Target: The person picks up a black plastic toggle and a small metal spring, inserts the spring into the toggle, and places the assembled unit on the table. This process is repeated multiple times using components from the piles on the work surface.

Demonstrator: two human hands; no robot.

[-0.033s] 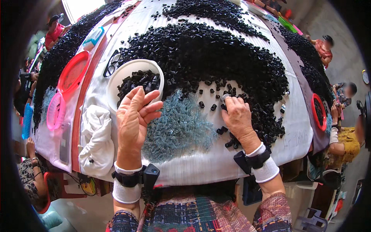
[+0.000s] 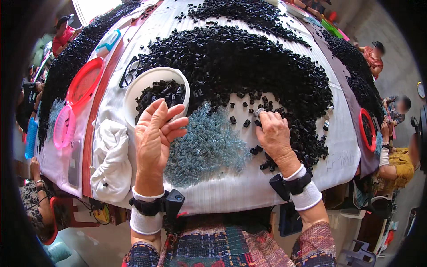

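We observe a small grey item (image 2: 258, 112) at the fingertips of the right hand (image 2: 275, 135), over the right half of the cloth-covered table (image 2: 213, 196); its fingers are curled and held close together, the index fingertip touching the item, though we cannot tell whether it is pinched. Loose black pieces (image 2: 246, 123) lie singly around this hand, and beyond them we see a broad black heap (image 2: 231, 58) spreading toward the far edge. Between the hands, toward the middle of the near edge, lies a pile of clear bluish pieces (image 2: 207, 147). The left hand (image 2: 153, 133) is raised at the left of this pile, palm showing, its thumb against the index finger and its other fingers bent and slightly spread; we cannot tell whether anything is pinched. Behind its fingertips stands a white bowl (image 2: 186, 95) partly filled with black pieces. Nearer the table's left edge we note a pair of glasses (image 2: 129, 72) beside the heap and, at the near left corner, a crumpled white cloth (image 2: 111, 160). Past that edge are a red tray (image 2: 101, 71) and a pink basket (image 2: 72, 122).
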